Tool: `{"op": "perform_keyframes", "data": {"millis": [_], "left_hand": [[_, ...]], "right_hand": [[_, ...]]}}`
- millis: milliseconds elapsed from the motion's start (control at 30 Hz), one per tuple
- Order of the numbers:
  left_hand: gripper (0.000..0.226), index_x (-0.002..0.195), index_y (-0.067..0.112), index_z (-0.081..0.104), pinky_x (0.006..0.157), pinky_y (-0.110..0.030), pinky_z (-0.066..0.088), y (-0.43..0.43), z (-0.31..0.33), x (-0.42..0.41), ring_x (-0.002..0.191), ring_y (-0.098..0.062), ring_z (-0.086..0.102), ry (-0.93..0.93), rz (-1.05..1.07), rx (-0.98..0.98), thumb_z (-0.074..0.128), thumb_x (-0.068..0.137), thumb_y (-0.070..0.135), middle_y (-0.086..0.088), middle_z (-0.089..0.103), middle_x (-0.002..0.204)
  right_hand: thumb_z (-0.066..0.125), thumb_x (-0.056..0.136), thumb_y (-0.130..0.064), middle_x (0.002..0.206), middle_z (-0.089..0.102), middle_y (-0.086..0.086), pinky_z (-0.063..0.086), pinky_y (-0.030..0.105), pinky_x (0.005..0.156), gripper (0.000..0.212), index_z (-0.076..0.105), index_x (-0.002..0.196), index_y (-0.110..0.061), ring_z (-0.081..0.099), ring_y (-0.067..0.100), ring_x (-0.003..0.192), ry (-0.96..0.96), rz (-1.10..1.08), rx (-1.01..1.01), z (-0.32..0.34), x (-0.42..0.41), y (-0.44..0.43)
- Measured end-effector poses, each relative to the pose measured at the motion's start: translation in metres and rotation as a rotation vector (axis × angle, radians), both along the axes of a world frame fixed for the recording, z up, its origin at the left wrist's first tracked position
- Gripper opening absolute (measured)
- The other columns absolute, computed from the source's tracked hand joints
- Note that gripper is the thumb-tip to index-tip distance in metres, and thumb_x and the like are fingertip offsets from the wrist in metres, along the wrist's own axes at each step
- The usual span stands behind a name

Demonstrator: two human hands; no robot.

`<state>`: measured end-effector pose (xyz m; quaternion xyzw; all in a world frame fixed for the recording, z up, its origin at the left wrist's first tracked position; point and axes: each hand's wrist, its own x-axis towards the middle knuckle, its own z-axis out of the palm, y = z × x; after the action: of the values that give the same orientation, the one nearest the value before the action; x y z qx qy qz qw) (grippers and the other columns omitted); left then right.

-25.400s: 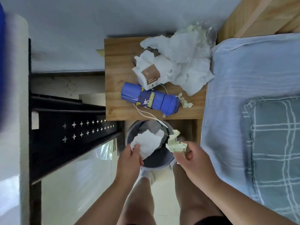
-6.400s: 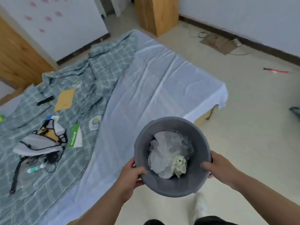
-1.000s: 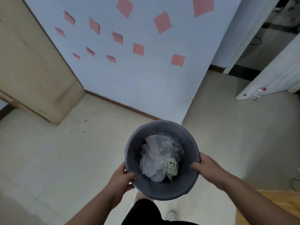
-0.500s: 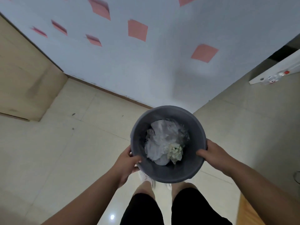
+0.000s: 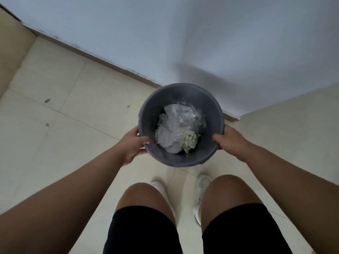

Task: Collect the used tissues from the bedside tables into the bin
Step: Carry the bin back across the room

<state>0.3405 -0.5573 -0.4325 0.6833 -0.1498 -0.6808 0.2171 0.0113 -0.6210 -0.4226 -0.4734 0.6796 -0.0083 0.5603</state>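
The head camera looks straight down at a round grey bin (image 5: 183,160), held in front of the person's knees above a pale tiled floor (image 5: 64,110). Whether its base touches the floor cannot be told.

The left hand (image 5: 133,144) grips the bin's left rim: its thumb is hooked over the edge onto the inner wall and its fingers are curled round the outside. The right hand (image 5: 230,140) grips the right rim the same way, thumb over the edge and fingers wrapped behind the outer wall. Both forearms reach in from the lower corners.

The used tissues are inside the bin, at its bottom. A crumpled white tissue (image 5: 167,137) lies toward the left. A pale greenish wad (image 5: 189,141) touches it on the near right. A piece of crinkled clear plastic (image 5: 190,116) lies over the far side of the heap.

Beyond the bin a light blue-grey wall (image 5: 183,33) meets the floor along a brown skirting strip (image 5: 95,56), and the bin's far rim is near that strip. A beige panel (image 5: 11,44) stands at the left edge.

Below the bin are the person's bare knees, black shorts (image 5: 143,231) and two white shoes (image 5: 201,184) side by side on the tiles.
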Motion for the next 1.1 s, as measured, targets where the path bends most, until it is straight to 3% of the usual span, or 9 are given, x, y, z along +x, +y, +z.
{"op": "perform_keyframes", "data": {"millis": [267,367,500,567,633,700,833,933,1100], "left_hand": [[0.056,0.139,0.027,0.058,0.075,-0.030,0.066,-0.065,-0.107,0.009,0.102,-0.023,0.078,-0.038,-0.103,-0.071,0.067,0.092,-0.002,-0.003,0.074,0.125],[0.055,0.142,0.024,0.059,0.075,-0.030,0.066,-0.074,-0.114,0.015,0.099,-0.022,0.080,-0.022,-0.089,-0.078,0.073,0.093,0.003,-0.004,0.077,0.124],[0.061,0.147,0.027,0.055,0.079,-0.031,0.065,-0.058,-0.097,0.013,0.106,-0.018,0.078,-0.027,-0.074,-0.069,0.082,0.092,0.025,0.004,0.080,0.120],[0.067,0.153,0.026,0.050,0.087,-0.035,0.062,-0.044,-0.078,0.008,0.117,-0.022,0.073,-0.039,-0.038,-0.046,0.080,0.093,0.032,0.000,0.074,0.131],[0.068,0.157,0.020,0.046,0.090,-0.037,0.060,-0.029,-0.049,0.003,0.123,-0.027,0.066,-0.077,0.010,0.000,0.075,0.097,0.035,-0.005,0.066,0.139],[0.053,0.149,0.017,0.055,0.086,-0.035,0.060,-0.011,-0.005,-0.001,0.117,-0.025,0.067,-0.107,0.021,0.040,0.070,0.101,0.033,-0.006,0.066,0.133],[0.020,0.121,0.026,0.071,0.073,-0.027,0.063,0.024,0.123,0.000,0.107,-0.020,0.073,-0.091,0.018,0.010,0.064,0.105,0.034,-0.006,0.072,0.127],[0.017,0.113,0.025,0.077,0.068,-0.023,0.064,0.055,0.232,0.003,0.099,-0.022,0.078,-0.112,0.095,0.001,0.067,0.103,0.034,-0.006,0.076,0.118],[0.019,0.108,0.025,0.081,0.067,-0.027,0.064,0.130,0.381,0.010,0.081,-0.016,0.077,-0.164,0.161,-0.020,0.065,0.102,0.034,-0.002,0.082,0.103]], "right_hand": [[0.061,0.093,-0.020,0.106,0.072,0.000,0.064,0.044,0.083,0.021,0.063,0.113,-0.028,0.072,0.024,0.097,-0.004,0.080,-0.061,-0.116,-0.001,-0.060],[0.062,0.095,-0.026,0.105,0.073,-0.002,0.064,0.037,0.075,0.012,0.064,0.104,-0.033,0.073,0.020,0.094,-0.010,0.065,-0.093,-0.126,-0.003,-0.067],[0.065,0.099,-0.047,0.120,0.071,-0.008,0.064,0.039,0.080,0.040,0.057,0.135,-0.030,0.071,0.015,0.105,-0.075,-0.009,0.005,-0.109,-0.010,-0.056],[0.063,0.100,-0.047,0.124,0.069,-0.004,0.063,0.041,0.082,0.042,0.060,0.136,-0.025,0.071,0.016,0.105,-0.025,-0.044,0.016,-0.087,-0.013,-0.049],[0.063,0.101,-0.041,0.123,0.069,-0.001,0.062,0.040,0.082,0.023,0.068,0.115,-0.022,0.071,0.016,0.102,0.029,-0.068,0.019,-0.056,-0.016,-0.039],[0.063,0.101,-0.035,0.117,0.070,-0.002,0.062,0.038,0.078,0.012,0.069,0.099,-0.025,0.073,0.016,0.098,0.067,-0.041,0.050,-0.010,-0.016,-0.028],[0.064,0.098,-0.034,0.103,0.076,-0.003,0.058,0.031,0.065,0.015,0.073,0.097,-0.023,0.077,0.014,0.086,0.084,0.060,0.063,0.114,-0.005,0.003],[0.062,0.098,-0.032,0.094,0.079,-0.001,0.059,0.032,0.066,0.018,0.074,0.093,-0.019,0.078,0.017,0.082,0.083,0.118,0.093,0.220,0.005,0.028],[0.060,0.098,-0.023,0.089,0.080,0.007,0.053,0.025,0.054,0.018,0.073,0.092,-0.012,0.070,0.014,0.067,0.064,0.278,0.117,0.364,0.028,0.067]]}}
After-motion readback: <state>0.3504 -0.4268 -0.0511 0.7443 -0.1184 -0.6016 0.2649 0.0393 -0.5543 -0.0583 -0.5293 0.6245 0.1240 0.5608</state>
